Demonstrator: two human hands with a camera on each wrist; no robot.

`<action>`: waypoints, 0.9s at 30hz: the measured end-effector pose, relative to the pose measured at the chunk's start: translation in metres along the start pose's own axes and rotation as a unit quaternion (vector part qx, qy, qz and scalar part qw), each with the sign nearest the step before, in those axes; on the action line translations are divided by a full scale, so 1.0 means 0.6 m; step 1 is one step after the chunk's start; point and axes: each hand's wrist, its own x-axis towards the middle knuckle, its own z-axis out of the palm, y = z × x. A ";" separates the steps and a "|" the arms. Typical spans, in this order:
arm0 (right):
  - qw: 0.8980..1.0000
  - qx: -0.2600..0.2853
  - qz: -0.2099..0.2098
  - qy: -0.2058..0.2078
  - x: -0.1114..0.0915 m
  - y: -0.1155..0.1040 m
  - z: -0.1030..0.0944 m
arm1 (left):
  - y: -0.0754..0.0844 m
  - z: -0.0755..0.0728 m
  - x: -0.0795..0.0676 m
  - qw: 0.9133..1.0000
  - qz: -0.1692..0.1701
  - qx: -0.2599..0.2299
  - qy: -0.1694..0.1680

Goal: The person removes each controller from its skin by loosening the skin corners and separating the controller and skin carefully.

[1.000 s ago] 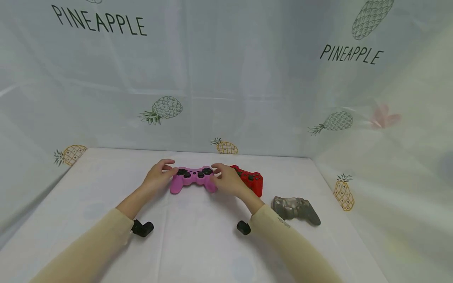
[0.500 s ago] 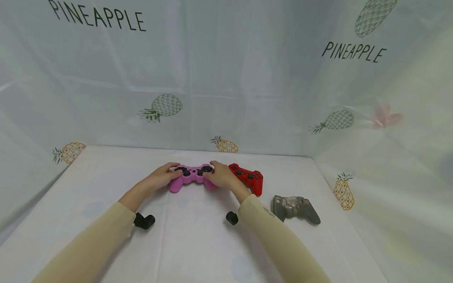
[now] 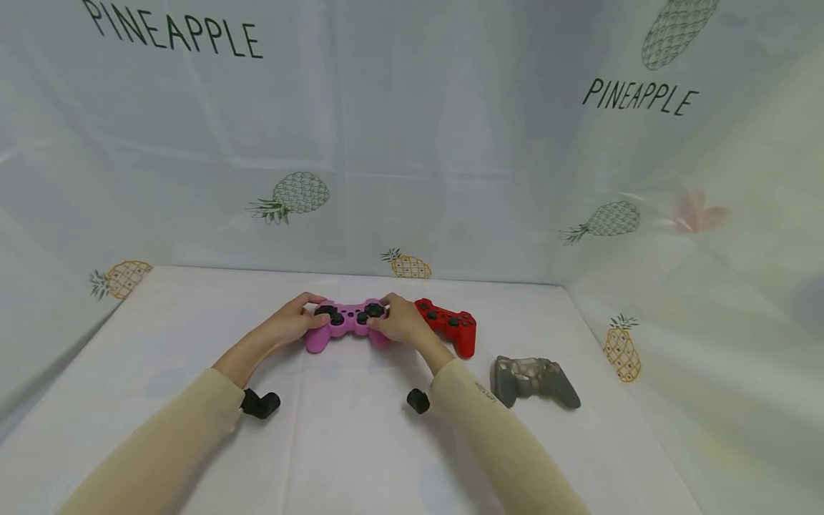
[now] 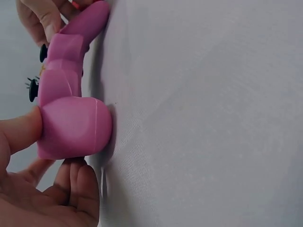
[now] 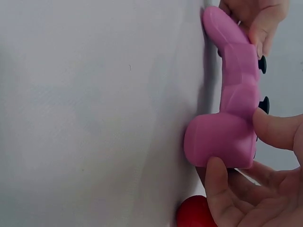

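A pink game controller [image 3: 350, 317] with black sticks and buttons lies at the far middle of the white table. Its left end is in the grip of my left hand [image 3: 288, 322], thumb on top and fingers at the side. The right end is held by my right hand [image 3: 402, 320] in the same way. In the left wrist view, thumb and fingers pinch the rounded pink handle [image 4: 75, 127], which touches the cloth or sits just above it. The right wrist view has one finger [image 5: 218, 179] under the other handle. Just right of my right hand lies a red controller [image 3: 457, 326].
A grey-brown controller [image 3: 534, 380] lies nearer on the right, beyond the right sleeve [image 3: 496, 433]. Small black devices [image 3: 260, 405] are worn at both wrists. A pineapple-print curtain [image 3: 412, 143] stands behind and beside the table [image 3: 347, 443].
Both hands have closed in on the pink controller and now grip its ends. The right hand has moved left, uncovering more of the red controller. The view has shifted slightly.
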 end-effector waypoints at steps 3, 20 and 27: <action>1.000 0.003 -0.006 0.005 -0.005 0.001 -0.002 | 0.001 0.002 -0.005 1.000 0.005 -0.002 0.004; 0.998 0.019 -0.065 0.020 -0.029 0.015 0.004 | -0.007 0.022 -0.030 0.997 0.060 0.024 0.041; 0.996 0.028 -0.071 0.034 -0.044 0.014 0.009 | -0.004 0.029 -0.047 0.995 0.083 0.032 0.055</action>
